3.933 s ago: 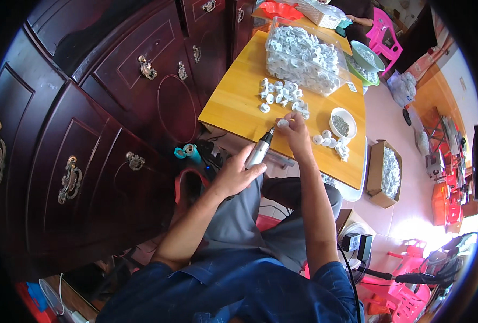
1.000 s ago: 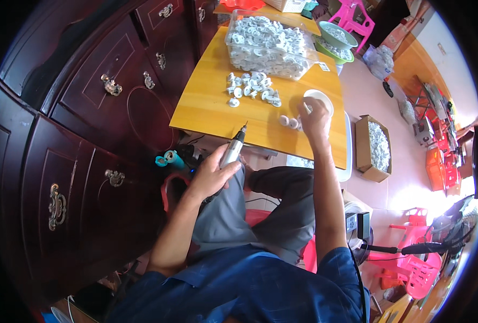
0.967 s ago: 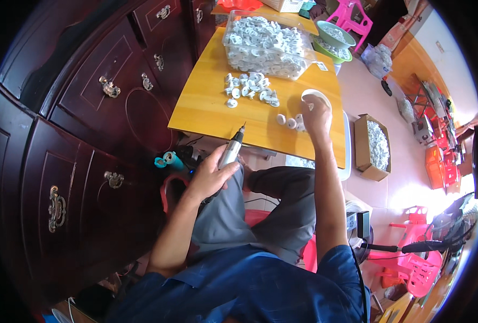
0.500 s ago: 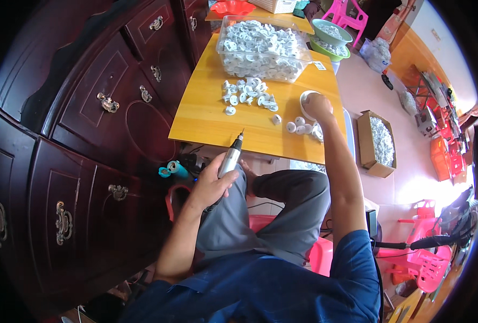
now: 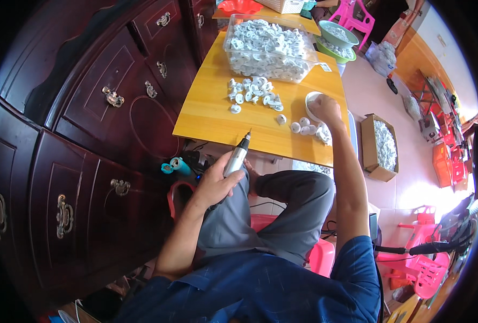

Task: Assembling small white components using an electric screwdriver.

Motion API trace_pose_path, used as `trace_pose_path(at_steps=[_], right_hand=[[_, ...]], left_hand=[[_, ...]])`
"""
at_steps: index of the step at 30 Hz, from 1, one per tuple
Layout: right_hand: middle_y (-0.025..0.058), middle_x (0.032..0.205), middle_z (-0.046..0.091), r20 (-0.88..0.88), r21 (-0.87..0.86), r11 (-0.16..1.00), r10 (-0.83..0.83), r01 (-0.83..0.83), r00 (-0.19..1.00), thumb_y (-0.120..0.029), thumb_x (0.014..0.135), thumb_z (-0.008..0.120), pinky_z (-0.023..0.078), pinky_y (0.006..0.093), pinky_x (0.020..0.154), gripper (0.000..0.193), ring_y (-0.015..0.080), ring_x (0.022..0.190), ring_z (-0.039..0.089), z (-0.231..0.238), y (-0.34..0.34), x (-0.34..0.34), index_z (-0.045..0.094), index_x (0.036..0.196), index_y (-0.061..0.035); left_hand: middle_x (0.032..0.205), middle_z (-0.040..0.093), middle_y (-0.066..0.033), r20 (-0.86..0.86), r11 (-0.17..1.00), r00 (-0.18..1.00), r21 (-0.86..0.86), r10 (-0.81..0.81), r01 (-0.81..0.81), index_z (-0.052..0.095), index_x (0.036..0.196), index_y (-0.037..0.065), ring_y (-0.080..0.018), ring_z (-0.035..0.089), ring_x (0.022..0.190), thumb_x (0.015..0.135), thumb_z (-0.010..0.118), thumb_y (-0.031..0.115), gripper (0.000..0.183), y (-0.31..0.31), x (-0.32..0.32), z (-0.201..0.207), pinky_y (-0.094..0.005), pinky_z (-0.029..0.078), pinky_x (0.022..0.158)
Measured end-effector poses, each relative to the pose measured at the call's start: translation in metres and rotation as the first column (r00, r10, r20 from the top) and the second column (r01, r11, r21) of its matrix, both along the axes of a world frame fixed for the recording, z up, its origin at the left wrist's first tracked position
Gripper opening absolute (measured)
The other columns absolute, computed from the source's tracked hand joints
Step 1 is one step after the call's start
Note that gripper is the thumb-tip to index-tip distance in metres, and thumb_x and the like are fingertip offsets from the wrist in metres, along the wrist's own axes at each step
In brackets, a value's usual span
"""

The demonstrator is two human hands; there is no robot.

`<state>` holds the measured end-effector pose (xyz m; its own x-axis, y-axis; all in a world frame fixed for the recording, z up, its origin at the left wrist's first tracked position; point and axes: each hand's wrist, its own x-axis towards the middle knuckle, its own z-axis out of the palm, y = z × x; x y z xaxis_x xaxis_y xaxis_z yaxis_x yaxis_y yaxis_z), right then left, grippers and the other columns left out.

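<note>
My left hand [image 5: 217,183] is wrapped round a silver electric screwdriver [image 5: 235,161] with a black nose, its bit pointing up and away over the table's near edge. At the table's right side, my right hand [image 5: 327,109] reaches into a small white bowl [image 5: 310,100]. Its fingers are curled and their tips hidden, so what they hold cannot be made out. Just nearer than the bowl lie several round white plastic parts [image 5: 304,130]. A loose pile of white plastic pieces [image 5: 255,91] spreads over the middle of the yellow wooden table [image 5: 206,116].
A clear plastic bin [image 5: 298,72] heaped with white parts stands at the table's far side. Beyond it are a red tray [image 5: 239,7] and stacked green basins [image 5: 340,35]. On the floor to the right sits a cardboard box [image 5: 369,153] of parts. Dark wooden cabinets [image 5: 110,134] line the left.
The whole view has shifted slightly, so the table and parts appear a little farther right. My right hand stays at the bowl, and my left hand keeps its hold on the screwdriver.
</note>
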<state>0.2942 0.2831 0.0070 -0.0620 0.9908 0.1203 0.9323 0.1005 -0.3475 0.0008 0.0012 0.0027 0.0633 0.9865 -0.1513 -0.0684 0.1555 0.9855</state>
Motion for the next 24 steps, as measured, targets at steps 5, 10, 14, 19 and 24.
trace_pose_path(at_steps=[5, 10, 14, 19, 24], right_hand=[[0.0161, 0.087, 0.072, -0.076, 0.12, 0.993, 0.016, -0.007, 0.997, -0.026, 0.08, 0.071, 0.053, 0.0446, 0.078, 0.02, 0.033, 0.085, 0.07, 0.004, -0.005, 0.004, 0.072, 0.09, -0.0085], [0.0148, 0.085, 0.072, -0.123, 0.143, 0.989, 0.062, -0.044, 0.99, -0.023, 0.079, 0.072, 0.054, 0.0429, 0.077, 0.017, 0.0319, 0.082, 0.07, 0.005, -0.009, 0.004, 0.072, 0.088, -0.0085], [0.013, 0.087, 0.073, -0.127, 0.113, 0.993, 0.033, -0.018, 0.991, -0.023, 0.078, 0.075, 0.054, 0.0412, 0.076, 0.02, 0.0295, 0.082, 0.07, 0.003, -0.01, 0.005, 0.072, 0.093, -0.0099], [0.0118, 0.095, 0.073, -0.082, 0.056, 0.998, -0.008, 0.013, 0.997, -0.024, 0.078, 0.076, 0.054, 0.0401, 0.078, 0.026, 0.0284, 0.087, 0.07, 0.007, -0.012, 0.002, 0.071, 0.099, -0.0115], [0.0107, 0.091, 0.073, -0.113, 0.107, 0.994, 0.029, -0.016, 0.993, -0.022, 0.078, 0.076, 0.054, 0.0404, 0.078, 0.023, 0.0283, 0.085, 0.07, 0.003, -0.012, 0.006, 0.071, 0.097, -0.0094]], left_hand=[[0.086, 0.061, -0.0008, -0.081, 1.0, 0.997, -0.017, -0.016, 0.015, 0.05, 0.135, 0.004, -0.007, 0.052, 0.055, 0.092, 0.064, 0.014, 0.047, 0.001, 0.003, 0.007, -0.0248, 0.045, 0.05], [0.089, 0.062, -0.001, -0.101, 1.0, 0.995, -0.01, -0.016, 0.015, 0.051, 0.133, 0.003, -0.0073, 0.053, 0.054, 0.091, 0.064, 0.015, 0.046, 0.0, 0.002, 0.001, -0.025, 0.045, 0.051], [0.09, 0.063, -0.0013, -0.102, 1.0, 0.995, 0.008, 0.0, 0.001, 0.051, 0.133, 0.003, -0.0073, 0.053, 0.053, 0.091, 0.065, 0.016, 0.046, -0.001, 0.003, 0.001, -0.0252, 0.046, 0.05], [0.092, 0.064, -0.0024, -0.099, 1.0, 0.995, 0.01, -0.01, 0.011, 0.05, 0.133, 0.002, -0.0075, 0.053, 0.053, 0.091, 0.065, 0.015, 0.047, -0.002, 0.002, 0.007, -0.0253, 0.046, 0.05], [0.095, 0.065, -0.004, -0.102, 1.0, 0.995, 0.023, -0.01, 0.013, 0.05, 0.134, 0.001, -0.0079, 0.054, 0.053, 0.09, 0.065, 0.013, 0.048, -0.001, 0.001, 0.004, -0.0256, 0.046, 0.049]])
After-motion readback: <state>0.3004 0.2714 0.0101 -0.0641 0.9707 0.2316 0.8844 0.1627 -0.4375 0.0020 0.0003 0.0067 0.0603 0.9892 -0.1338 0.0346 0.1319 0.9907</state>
